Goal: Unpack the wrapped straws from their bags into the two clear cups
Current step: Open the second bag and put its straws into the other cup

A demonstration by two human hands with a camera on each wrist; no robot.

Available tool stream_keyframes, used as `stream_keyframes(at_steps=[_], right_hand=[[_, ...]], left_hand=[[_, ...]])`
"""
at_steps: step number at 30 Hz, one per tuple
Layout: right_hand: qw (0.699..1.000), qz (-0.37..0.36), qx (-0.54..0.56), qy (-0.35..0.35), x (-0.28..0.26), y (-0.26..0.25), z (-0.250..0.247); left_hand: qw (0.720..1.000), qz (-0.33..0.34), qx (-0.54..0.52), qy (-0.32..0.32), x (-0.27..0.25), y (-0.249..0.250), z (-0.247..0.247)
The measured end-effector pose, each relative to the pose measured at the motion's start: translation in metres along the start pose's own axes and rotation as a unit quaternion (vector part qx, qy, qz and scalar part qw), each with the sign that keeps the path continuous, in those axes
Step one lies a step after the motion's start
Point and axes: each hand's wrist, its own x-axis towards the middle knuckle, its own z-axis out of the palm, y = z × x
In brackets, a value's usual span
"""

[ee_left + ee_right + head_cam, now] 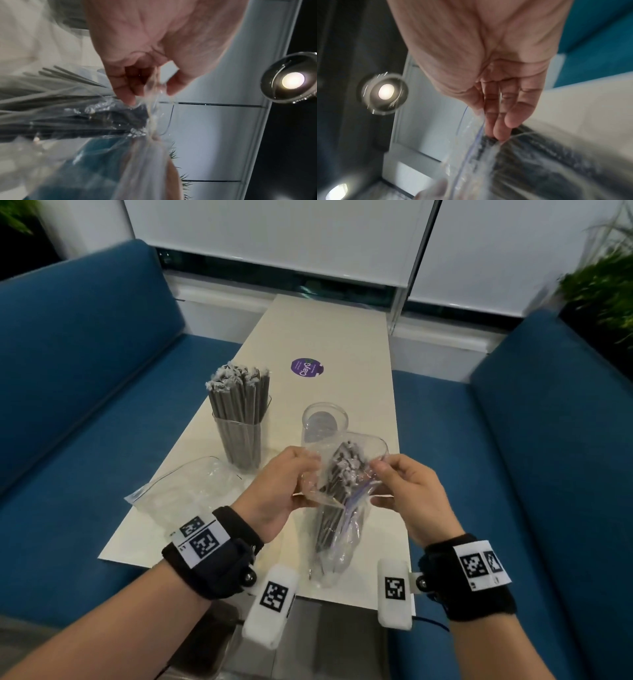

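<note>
A clear zip bag (337, 529) full of dark wrapped straws (337, 474) stands on the near end of the table, its mouth pulled apart. My left hand (291, 484) pinches the left lip of the bag (152, 97). My right hand (397, 484) pinches the right lip (489, 135). Straw tips show inside the open mouth (102, 117). Behind the bag stands an empty clear cup (324, 422). Further left, a second clear cup (241, 440) is packed with upright wrapped straws (236, 392).
An empty clear bag (185, 491) lies flat on the table's left side. A purple round sticker (307, 367) sits on the white table (363, 354) further back. Blue sofa seats (85, 412) flank the table on both sides. Plants stand at the far right (606, 289).
</note>
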Motion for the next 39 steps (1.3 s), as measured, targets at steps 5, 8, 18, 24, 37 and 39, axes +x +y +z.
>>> stream_keyframes(at_steps=[5, 8, 18, 24, 37, 39], right_hand=[[0.990, 0.009, 0.138, 0.019, 0.004, -0.003, 0.003], [0.984, 0.030, 0.177, 0.012, 0.000, -0.007, 0.007], [0.951, -0.029, -0.309, -0.001, -0.006, 0.001, -0.023], [0.995, -0.089, 0.010, 0.048, -0.010, -0.007, -0.007], [0.963, -0.059, -0.229, 0.128, -0.004, 0.007, -0.008], [0.945, -0.050, -0.282, 0.156, -0.005, 0.006, -0.007]], left_hand=[[0.994, 0.024, 0.107, 0.029, 0.001, -0.004, 0.004], [0.995, 0.002, 0.067, 0.071, 0.002, -0.007, 0.007], [0.989, 0.062, 0.082, 0.107, 0.007, -0.006, -0.009], [0.986, 0.039, 0.131, 0.091, 0.003, 0.002, -0.002], [0.992, -0.051, -0.107, 0.034, -0.002, 0.003, -0.001], [0.997, -0.044, -0.061, 0.034, -0.001, 0.002, 0.001]])
